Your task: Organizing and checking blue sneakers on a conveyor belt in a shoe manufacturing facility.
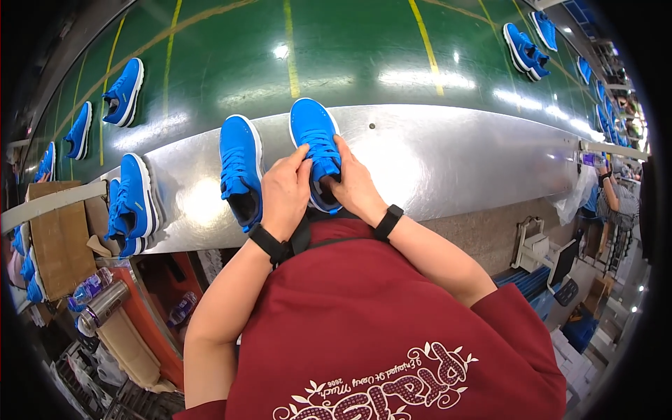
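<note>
Blue laced sneaker (315,143), toe pointing away, on metal ledge.

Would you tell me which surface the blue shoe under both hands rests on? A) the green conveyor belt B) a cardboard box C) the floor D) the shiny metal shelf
D: both hands, left hand and right hand, grip the blue shoe on the shiny metal shelf, nearer than the green conveyor belt.

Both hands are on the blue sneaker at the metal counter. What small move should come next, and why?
Probably pull the laces snug. The left hand and right hand both grip the blue mesh sneaker with white sole at its lace area and opening, on the shiny metal counter, while the matching blue sneaker lies untouched beside it.
</note>
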The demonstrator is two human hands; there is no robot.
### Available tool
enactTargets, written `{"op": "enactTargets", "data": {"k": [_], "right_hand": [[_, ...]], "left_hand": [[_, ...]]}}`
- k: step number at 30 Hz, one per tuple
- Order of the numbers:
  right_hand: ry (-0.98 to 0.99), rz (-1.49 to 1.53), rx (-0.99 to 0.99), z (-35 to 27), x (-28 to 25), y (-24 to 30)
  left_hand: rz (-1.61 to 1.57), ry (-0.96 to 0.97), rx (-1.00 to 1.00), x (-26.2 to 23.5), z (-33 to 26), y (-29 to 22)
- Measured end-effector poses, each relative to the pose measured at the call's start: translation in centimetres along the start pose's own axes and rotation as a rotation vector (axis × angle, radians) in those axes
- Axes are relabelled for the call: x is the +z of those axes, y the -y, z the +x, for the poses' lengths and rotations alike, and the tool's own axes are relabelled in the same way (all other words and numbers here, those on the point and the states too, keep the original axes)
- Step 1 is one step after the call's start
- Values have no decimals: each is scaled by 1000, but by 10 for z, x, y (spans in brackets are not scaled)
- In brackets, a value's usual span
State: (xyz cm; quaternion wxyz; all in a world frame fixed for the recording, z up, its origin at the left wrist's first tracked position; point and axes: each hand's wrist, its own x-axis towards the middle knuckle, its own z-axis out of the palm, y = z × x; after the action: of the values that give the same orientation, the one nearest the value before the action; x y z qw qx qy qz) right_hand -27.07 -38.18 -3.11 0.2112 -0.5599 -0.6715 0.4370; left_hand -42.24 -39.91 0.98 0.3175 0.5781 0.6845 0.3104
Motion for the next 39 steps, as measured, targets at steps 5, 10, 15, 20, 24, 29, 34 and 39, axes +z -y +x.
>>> {"op": "enactTargets", "data": {"k": [5,10,15,20,24,29,34,39], "right_hand": [[-20,-59,-17,0,0,3],[-8,-43,35,0,1,8],[-46,-55,31,-1,1,6],[-54,-30,-10,-3,3,7],[-43,-34,30,0,4,9],[-73,-78,62,-3,2,-2],[-53,-92,69,-2,-3,-1],[28,-99,149,2,-9,13]], "left_hand": [[-153,11,-26,-2,13,13],[-302,351,-146,-15,52,32],[-537,816,-315,-30,85,38],[-712,925,-419,-38,88,56],[147,567,57,-64,86,17],[32,149,36,-131,69,29],[-154,61,-206,-144,3,108],[-215,122,-146,-111,-46,112]]}}
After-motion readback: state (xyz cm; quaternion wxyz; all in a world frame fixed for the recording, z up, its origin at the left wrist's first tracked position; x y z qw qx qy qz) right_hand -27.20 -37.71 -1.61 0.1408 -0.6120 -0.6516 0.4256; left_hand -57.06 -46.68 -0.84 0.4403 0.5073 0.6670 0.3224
